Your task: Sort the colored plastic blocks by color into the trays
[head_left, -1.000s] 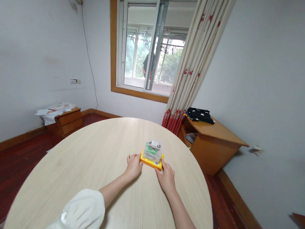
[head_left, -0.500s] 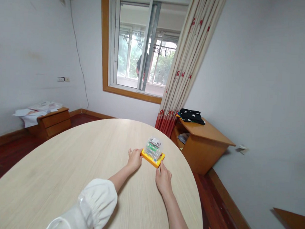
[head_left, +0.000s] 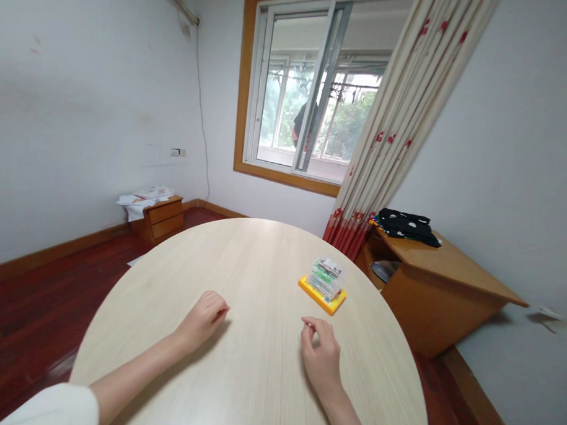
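Note:
A small clear plastic box on a yellow base (head_left: 324,283) lies on the round light-wood table (head_left: 245,254), toward its right side. My left hand (head_left: 200,318) rests on the table to the left of the box, fingers curled loosely, holding nothing. My right hand (head_left: 320,353) rests nearer the front, just below the box, fingers curled with nothing in them. Neither hand touches the box.
A wooden desk (head_left: 444,274) with a black dotted cloth (head_left: 406,223) stands right of the table by a curtain (head_left: 398,117). A low wooden cabinet (head_left: 160,214) with papers stands against the left wall. Behind the window (head_left: 315,96) a person is partly visible.
Both hands have let go of the yellow-based box and drawn back toward me. The box stays on the table, and the camera view has swung to the left.

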